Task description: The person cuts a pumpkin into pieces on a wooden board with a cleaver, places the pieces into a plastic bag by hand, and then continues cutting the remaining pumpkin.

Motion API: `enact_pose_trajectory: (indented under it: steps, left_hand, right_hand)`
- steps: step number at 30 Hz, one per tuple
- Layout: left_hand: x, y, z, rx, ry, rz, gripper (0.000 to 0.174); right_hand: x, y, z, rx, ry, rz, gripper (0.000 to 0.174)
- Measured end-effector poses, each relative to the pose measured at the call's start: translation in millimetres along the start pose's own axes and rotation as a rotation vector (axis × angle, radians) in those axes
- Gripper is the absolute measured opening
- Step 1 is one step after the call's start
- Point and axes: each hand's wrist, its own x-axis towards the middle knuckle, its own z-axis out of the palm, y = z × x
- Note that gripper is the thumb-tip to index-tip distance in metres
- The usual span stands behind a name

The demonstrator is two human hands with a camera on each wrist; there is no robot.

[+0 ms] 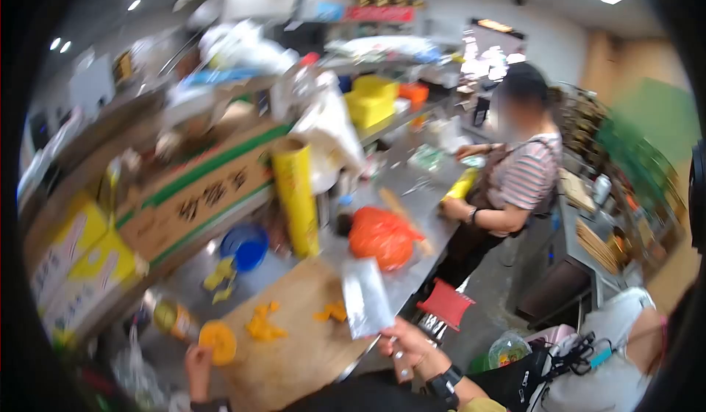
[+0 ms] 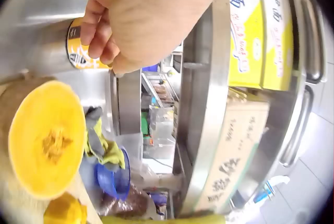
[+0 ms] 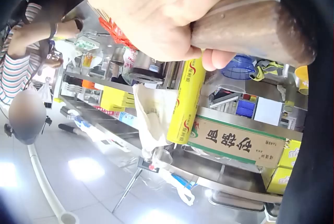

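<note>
My right hand [image 1: 410, 344] grips the wooden handle [image 3: 245, 28] of a cleaver [image 1: 365, 298]. Its broad metal blade stands raised over the right side of a wooden cutting board [image 1: 309, 357]. On the board's left lies a cut pumpkin piece [image 2: 46, 138], its orange face and stringy centre showing. My left hand [image 2: 143, 18], fingers loosely bent and holding nothing, is beside that piece in the head view. Small orange pumpkin pieces [image 1: 265, 325] sit mid-board, and more pumpkin bits [image 1: 334, 311] lie near the blade.
A jar with a yellow label [image 1: 173, 318] stands left of the board. Behind are a blue basket [image 1: 246, 247], a tall yellow roll [image 1: 296, 199] and a red plastic bag [image 1: 382, 237]. Another person [image 1: 522, 169] works at the counter's far end. Cardboard boxes [image 1: 198, 199] line the shelf.
</note>
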Motion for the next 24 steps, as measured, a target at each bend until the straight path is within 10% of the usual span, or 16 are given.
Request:
enact_pose_trajectory:
  steps: [4,17,24]
  left_hand:
    - [-39.0,105.8,57.2,-0.032,-0.243,-0.013,0.009]
    - [-35.3,124.1,110.1,0.045,-0.303,0.026,0.024]
    - [4.9,138.1,133.1,0.260,-0.342,0.264,0.025]
  right_hand:
    - [-10.1,-27.7,35.4,-0.492,0.183,-0.098,0.022]
    - [-0.6,-0.2,15.8,-1.045,0.027,0.340,0.021]
    - [-6.9,-2.2,1.9,-1.206,-0.020,0.264,0.021]
